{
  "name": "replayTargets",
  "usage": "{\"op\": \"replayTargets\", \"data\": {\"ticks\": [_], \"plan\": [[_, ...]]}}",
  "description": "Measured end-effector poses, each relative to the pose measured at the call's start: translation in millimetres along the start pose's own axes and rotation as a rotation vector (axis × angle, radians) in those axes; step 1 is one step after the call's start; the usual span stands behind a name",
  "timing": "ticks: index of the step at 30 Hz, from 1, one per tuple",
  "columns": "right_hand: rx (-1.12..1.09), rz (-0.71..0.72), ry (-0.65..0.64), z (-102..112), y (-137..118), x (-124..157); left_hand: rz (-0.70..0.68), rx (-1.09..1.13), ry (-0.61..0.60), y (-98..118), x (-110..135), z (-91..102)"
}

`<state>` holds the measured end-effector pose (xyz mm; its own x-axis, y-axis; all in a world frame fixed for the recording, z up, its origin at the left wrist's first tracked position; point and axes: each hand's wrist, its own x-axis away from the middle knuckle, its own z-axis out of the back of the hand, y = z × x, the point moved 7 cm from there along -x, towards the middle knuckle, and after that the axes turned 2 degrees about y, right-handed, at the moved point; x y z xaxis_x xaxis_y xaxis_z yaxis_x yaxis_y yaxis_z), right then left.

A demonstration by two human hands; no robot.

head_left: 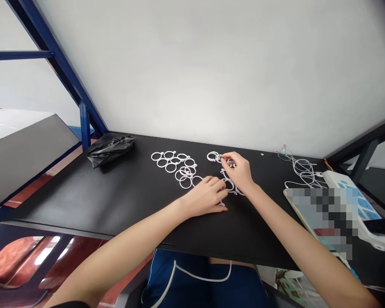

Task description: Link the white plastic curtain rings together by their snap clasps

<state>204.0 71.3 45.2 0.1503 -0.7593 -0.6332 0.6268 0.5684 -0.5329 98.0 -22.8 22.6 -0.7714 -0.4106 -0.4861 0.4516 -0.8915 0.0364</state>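
Several white plastic rings (175, 163) lie spread on the black table (122, 192), with a second cluster of rings (231, 185) further right. My right hand (239, 171) rests over that cluster and pinches a ring (213, 157) at its upper left with thumb and fingertips. My left hand (207, 196) lies knuckles up on the table just left of the cluster, fingers curled down onto a ring at its lower edge. What sits under the left fingers is mostly hidden.
A crumpled black plastic bag (111, 149) lies at the table's back left. White cables (303, 171) coil at the back right beside a white power strip (359, 205) and a blurred flat device (317, 214). A blue metal frame (83, 124) stands at left.
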Motion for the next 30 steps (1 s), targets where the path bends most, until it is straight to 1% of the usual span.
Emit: {"op": "replayTargets", "data": {"ticks": [3,5,7,10,13,16,17,18,20,23,26,28,30], "plan": [[0.107,0.086,-0.152,-19.8,7.9,-5.4,0.142,0.022,0.051,-23.1,2.0,10.0],[0.167,0.106,-0.244,-34.5,13.6,-7.6,0.211,0.083,0.098,-31.1,3.3,17.1],[0.191,0.103,-0.278,-44.4,17.8,-9.9,0.251,0.131,0.124,-34.5,4.2,20.8],[0.200,0.095,-0.276,-50.0,20.5,-14.1,0.268,0.140,0.133,-36.4,4.8,23.1],[0.195,0.092,-0.266,-46.6,21.2,-17.3,0.275,0.123,0.179,-39.4,5.6,28.6],[0.169,0.088,-0.221,-33.9,17.1,-15.6,0.301,0.100,0.249,-44.0,7.1,35.8],[0.150,0.083,-0.190,-27.7,13.9,-13.2,0.314,0.088,0.273,-45.6,7.7,38.1],[0.078,0.070,-0.121,-18.8,9.9,-10.0,0.331,0.075,0.299,-47.2,8.5,40.2],[-0.059,0.012,-0.028,-5.2,2.7,0.3,0.373,0.054,0.350,-50.3,10.5,43.5],[-0.175,0.010,-0.029,0.6,-13.9,18.6,0.419,0.085,0.365,-53.9,13.0,40.7],[-0.249,0.002,-0.052,-0.3,-23.8,29.6,0.453,0.151,0.308,-57.2,15.2,29.8],[-0.327,-0.058,-0.070,-2.3,-22.8,31.6,0.478,0.178,0.298,-59.5,17.2,24.9],[-0.457,-0.164,-0.073,-3.5,-17.1,31.7,0.493,0.238,0.339,-61.5,18.6,24.8]]}}
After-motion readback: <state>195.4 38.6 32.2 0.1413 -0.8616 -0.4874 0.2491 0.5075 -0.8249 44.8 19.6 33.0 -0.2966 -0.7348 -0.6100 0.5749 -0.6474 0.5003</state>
